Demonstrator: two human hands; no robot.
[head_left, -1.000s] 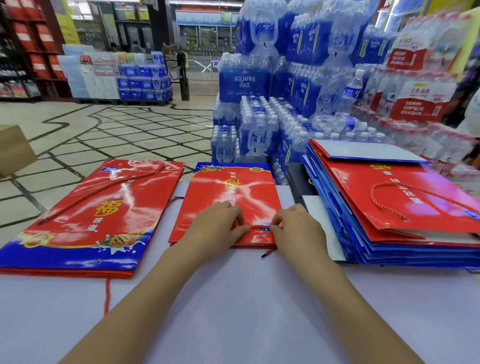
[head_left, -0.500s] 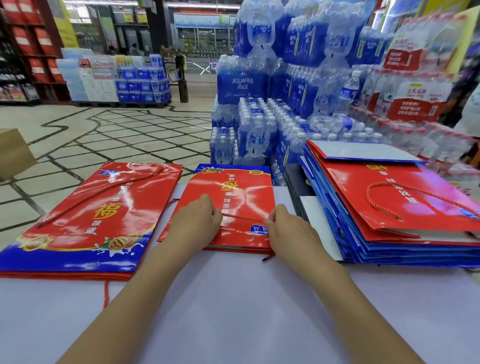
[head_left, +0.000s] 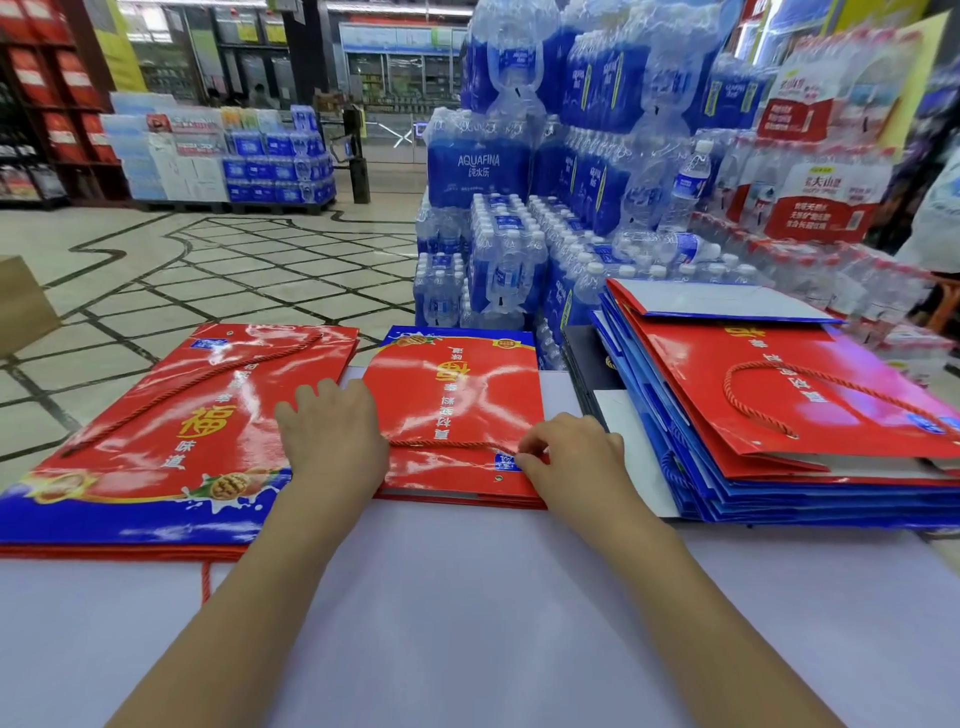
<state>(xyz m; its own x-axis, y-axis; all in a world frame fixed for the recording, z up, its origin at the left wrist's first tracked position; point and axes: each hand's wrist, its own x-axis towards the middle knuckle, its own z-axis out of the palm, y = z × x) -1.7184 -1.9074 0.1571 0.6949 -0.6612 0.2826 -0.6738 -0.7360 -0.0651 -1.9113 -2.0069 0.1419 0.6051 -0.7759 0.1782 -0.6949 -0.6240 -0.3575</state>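
Bag (head_left: 457, 410) flat, left fingers (head_left: 324, 397) on its edge, right fingers (head_left: 529, 448) pinching cord (head_left: 441, 443)

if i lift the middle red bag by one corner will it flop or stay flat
Likely fairly stiff: the bag lies folded flat with crisp edges, so it should bend gently rather than droop. Its glossy face looks slippery, so it may slide easily on the smooth table. Probably light; the loose cord would dangle.
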